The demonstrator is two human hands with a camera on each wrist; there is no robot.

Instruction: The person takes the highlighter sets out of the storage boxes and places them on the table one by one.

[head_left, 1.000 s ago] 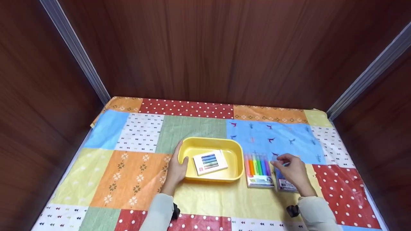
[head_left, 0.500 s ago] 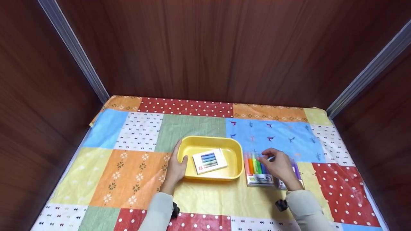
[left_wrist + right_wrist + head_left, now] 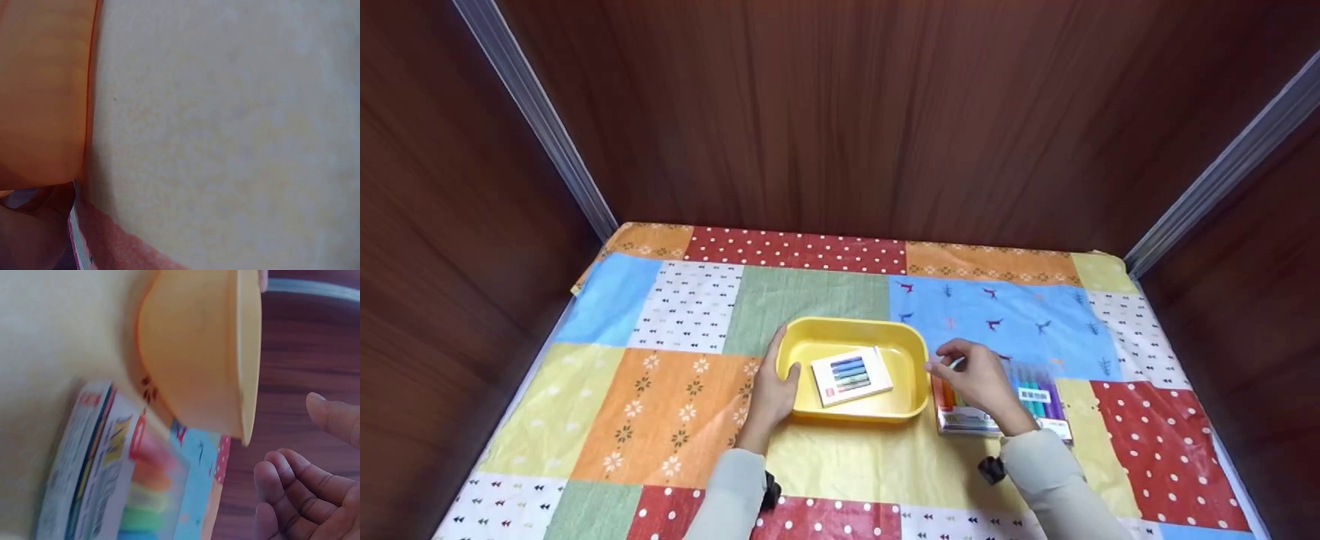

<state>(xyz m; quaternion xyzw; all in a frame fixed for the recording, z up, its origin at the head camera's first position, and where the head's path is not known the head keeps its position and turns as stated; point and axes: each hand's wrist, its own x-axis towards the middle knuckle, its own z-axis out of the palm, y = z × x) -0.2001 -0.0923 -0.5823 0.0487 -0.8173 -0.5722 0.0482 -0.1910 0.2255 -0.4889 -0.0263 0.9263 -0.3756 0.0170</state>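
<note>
A yellow plastic basin point(image 3: 851, 415) stands on the cloth. My left hand point(image 3: 770, 390) grips its left wall, thumb over the rim and fingers outside. The left wrist view shows the basin's side point(image 3: 45, 90) and part of that hand point(image 3: 31, 236). Inside lies a white box point(image 3: 851, 376) printed with coloured sticks. My right hand point(image 3: 979, 379) hovers above a clear pack of coloured markers point(image 3: 945, 394), near the basin's right rim. In the right wrist view, that hand's thumb and loosely bent fingers point(image 3: 323, 486) are apart, with nothing between them.
A second clear pack of markers point(image 3: 1046, 401) lies to the right of the first. The patchwork cloth point(image 3: 682, 420) covers the table. Brown wood-look panels point(image 3: 840, 120) rise at the back and both sides.
My right hand has moved left, from above the right marker pack to above the left one, beside the basin. The right pack is now uncovered. My left hand, basin and box have stayed put.
</note>
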